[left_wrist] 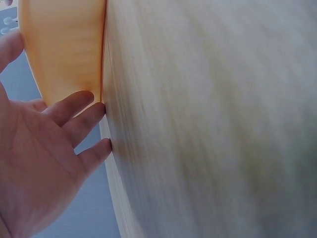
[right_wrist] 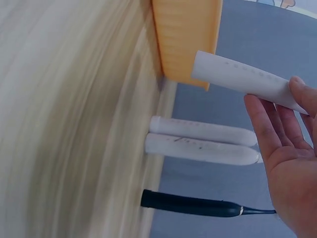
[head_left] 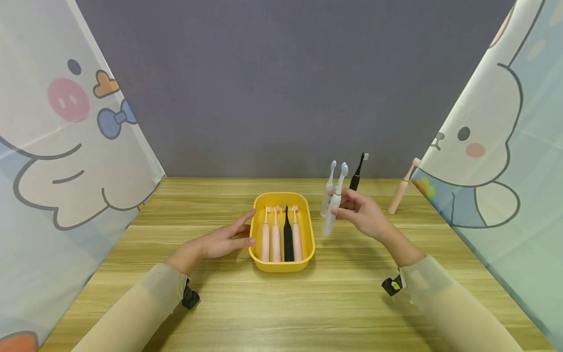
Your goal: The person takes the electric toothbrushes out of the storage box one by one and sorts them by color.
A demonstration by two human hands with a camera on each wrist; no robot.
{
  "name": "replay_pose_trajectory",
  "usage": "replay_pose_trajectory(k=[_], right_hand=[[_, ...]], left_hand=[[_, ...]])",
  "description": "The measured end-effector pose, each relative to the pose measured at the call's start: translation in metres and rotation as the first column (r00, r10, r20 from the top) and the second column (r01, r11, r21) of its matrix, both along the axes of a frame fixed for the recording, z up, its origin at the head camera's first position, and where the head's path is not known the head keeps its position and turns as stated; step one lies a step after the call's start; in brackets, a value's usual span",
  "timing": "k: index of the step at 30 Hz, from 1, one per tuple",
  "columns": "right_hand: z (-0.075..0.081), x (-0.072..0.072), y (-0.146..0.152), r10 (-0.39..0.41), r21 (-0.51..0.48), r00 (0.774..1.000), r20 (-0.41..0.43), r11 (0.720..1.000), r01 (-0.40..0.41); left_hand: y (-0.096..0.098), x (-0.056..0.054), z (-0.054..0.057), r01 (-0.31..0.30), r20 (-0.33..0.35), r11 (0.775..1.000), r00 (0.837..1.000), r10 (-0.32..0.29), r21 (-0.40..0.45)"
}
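Observation:
My right hand (head_left: pixel 364 213) pinches a white electric toothbrush (head_left: pixel 333 211) by its handle, bristle end up and slightly tilted, held off the table just right of a yellow tray (head_left: pixel 281 267). In the right wrist view the raised brush's handle (right_wrist: pixel 237 76) has its base free of the tabletop. My left hand (head_left: pixel 222 240) rests at the tray's left side, its fingers spread and fairly straight, thumb near the rim. Inside the tray lie several toothbrushes side by side: pink ones (head_left: pixel 266 242) and a black one (head_left: pixel 288 239).
Two white toothbrushes (right_wrist: pixel 203 148) stand upright close together, partly hidden behind the held one in the head view. Behind my right hand stands a black toothbrush (head_left: pixel 355 178). A pink toothbrush (head_left: pixel 398 195) stands farther right. Printed curtains (head_left: pixel 479 146) flank the wooden table (head_left: pixel 281 313).

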State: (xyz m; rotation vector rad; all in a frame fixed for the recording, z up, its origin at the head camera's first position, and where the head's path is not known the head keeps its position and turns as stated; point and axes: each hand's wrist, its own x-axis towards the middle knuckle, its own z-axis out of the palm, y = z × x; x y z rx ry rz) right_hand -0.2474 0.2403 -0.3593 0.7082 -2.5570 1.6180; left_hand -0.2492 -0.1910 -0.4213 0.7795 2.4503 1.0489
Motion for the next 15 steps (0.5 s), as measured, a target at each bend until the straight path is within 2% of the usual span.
replay_pose_trajectory(k=[15], right_hand=[[-0.018, -0.007, 0.029, -0.09, 0.021, 0.996, 0.023, 0.996, 0.089]], left_hand=[[0.0, 0.0, 0.0, 0.0, -0.002, 1.0, 1.0, 0.0, -0.004]])
